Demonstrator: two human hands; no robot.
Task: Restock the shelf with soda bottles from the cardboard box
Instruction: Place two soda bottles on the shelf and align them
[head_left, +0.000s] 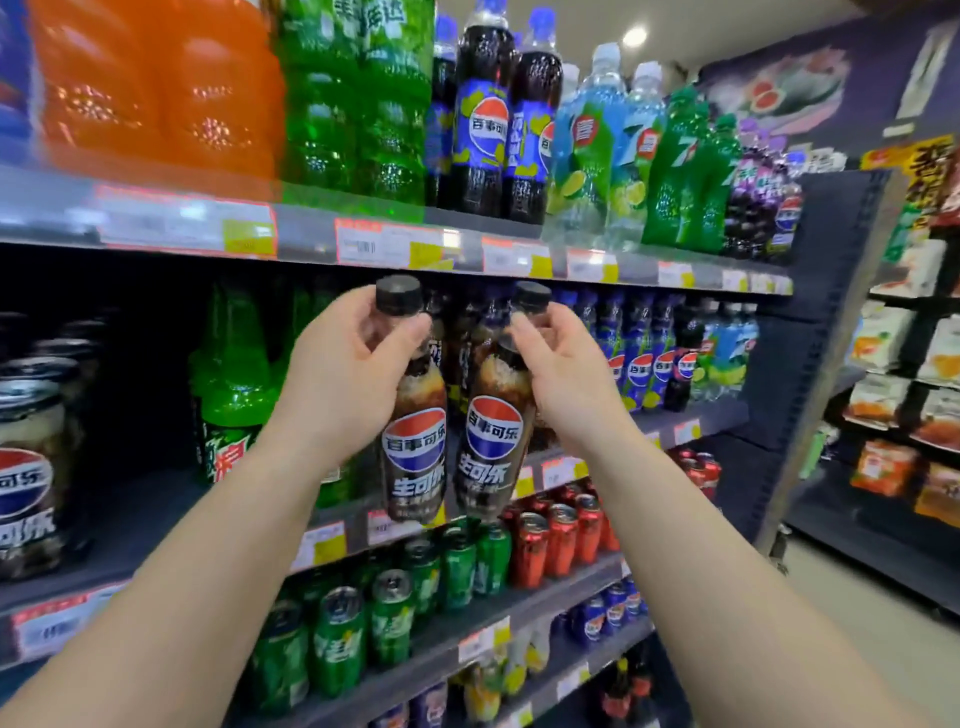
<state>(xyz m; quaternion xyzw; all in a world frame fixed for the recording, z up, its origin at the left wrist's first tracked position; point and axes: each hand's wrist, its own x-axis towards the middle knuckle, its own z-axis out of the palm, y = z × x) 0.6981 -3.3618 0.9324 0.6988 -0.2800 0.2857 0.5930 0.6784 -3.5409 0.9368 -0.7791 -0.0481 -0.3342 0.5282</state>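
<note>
Holding two cola bottles up at the middle shelf (696, 415), one per hand; head view only.

Left hand (343, 384) is clenched around the neck and shoulder of the left bottle (413, 441), fingers wrapped just under the black cap. Right hand (563, 374) grasps the right bottle (493, 441) the same way, thumb and fingers pinching the neck below its cap. Both bodies hang below the grips, labels toward the camera, bottoms tilted slightly inward and away from the person. The two bottles are touching or nearly so at the label; can't tell which.

Neck grip looks deliberate: it leaves the base free to go down onto the shelf board and keeps the knuckles clear of the price-tag rail of the shelf above (467, 254).

Both bottles are in the air, in front of the middle shelf's front edge, not on it yet. Dark cola bottles stand right behind them, so that's likely the target row. Green bottles (234, 395) sit to the left, blue-label bottles (644, 358) toward the right end. Cans (540, 540) fill the shelf below.

Cardboard box is not in view.
</note>
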